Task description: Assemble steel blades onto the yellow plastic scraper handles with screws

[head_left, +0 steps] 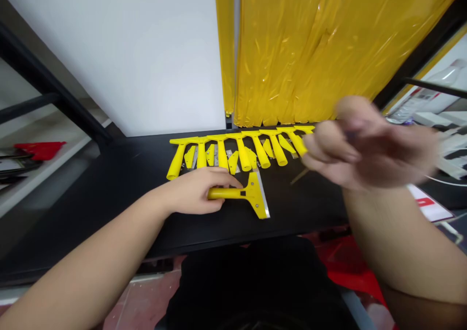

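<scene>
My left hand (199, 190) is closed round the handle of a yellow scraper (251, 193), whose head points right with a metal blade along its edge. Two screws show on that head. Raised over the right side of the table is my right hand (368, 147), blurred, its fingers curled. A thin brownish rod (299, 176) slants down from just below those fingers; whether they grip it is unclear. Behind the left hand runs a row of yellow scraper handles (260, 150). Small yellow plates (233, 162) and metal blades (216, 155) lie among them.
The black tabletop (127, 198) is backed by a white panel (146, 52) and yellow plastic sheeting (292, 52). Black frame bars (54, 77) rise at the left. A plastic bottle (426, 96) and a red-and-white card (430, 203) are at the right.
</scene>
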Available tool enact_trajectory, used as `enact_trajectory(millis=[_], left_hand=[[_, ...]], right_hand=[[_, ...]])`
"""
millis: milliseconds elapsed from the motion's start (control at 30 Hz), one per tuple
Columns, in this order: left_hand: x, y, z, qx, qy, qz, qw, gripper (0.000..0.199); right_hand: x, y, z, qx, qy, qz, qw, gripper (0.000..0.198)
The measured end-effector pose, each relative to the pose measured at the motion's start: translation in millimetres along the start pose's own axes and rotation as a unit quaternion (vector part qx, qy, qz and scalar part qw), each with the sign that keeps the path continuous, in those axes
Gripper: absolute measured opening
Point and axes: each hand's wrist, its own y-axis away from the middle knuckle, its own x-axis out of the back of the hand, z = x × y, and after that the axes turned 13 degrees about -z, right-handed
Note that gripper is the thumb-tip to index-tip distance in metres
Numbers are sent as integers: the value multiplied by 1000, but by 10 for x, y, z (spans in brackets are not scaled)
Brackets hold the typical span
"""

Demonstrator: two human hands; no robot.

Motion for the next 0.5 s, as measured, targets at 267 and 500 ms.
enact_trajectory(millis=[267,500], left_hand=[[-110,-69,-30,29,25,-63,997,63],[-163,-95,-63,46,48,-45,997,43]], right_hand=[[81,-669,459,30,-63,-11,998,29],[11,-528,603,81,-82,7,993,33]])
